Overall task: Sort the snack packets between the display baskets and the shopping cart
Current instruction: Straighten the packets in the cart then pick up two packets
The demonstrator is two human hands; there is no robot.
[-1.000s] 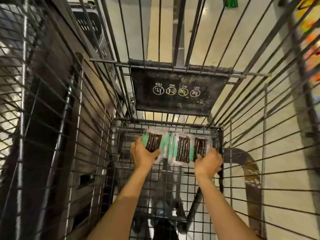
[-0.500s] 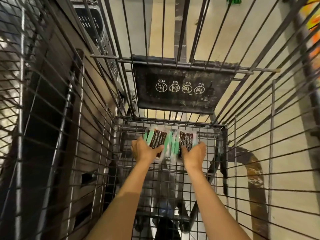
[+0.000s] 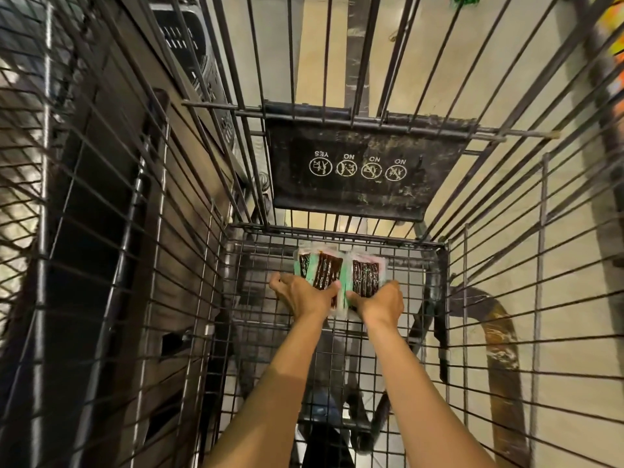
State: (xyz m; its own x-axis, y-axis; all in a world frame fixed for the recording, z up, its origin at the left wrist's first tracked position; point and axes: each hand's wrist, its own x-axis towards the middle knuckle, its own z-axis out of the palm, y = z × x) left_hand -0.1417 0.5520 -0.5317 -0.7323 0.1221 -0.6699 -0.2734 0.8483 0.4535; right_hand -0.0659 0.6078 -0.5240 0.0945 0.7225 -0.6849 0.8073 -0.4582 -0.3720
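Bunching the snack packets [image 3: 326,271] closer than a second ago, twelve o'clock in the shopping cart [image 3: 439,282], left hand [image 3: 304,293] and right hand [image 3: 380,300] pinch them; fingertips hidden beneath.

Mint-green packets [image 3: 344,275], black cart [image 3: 435,261]

My left hand [image 3: 304,293] and right hand [image 3: 380,302] are bare, and only their backs and knuckles show. Both wrists are uncovered too. Above the shopping cart's wire floor [image 3: 260,320], my left forearm [image 3: 270,383] and right forearm [image 3: 415,383] are bare skin right down to the near edge of view, with soft shadow over the nearer part of the left one. Below that wire floor, between my forearms, I see a blue patch [image 3: 320,405] and a dark shape [image 3: 326,444]. They may be my clothing, but they are too blurred for me to tell.
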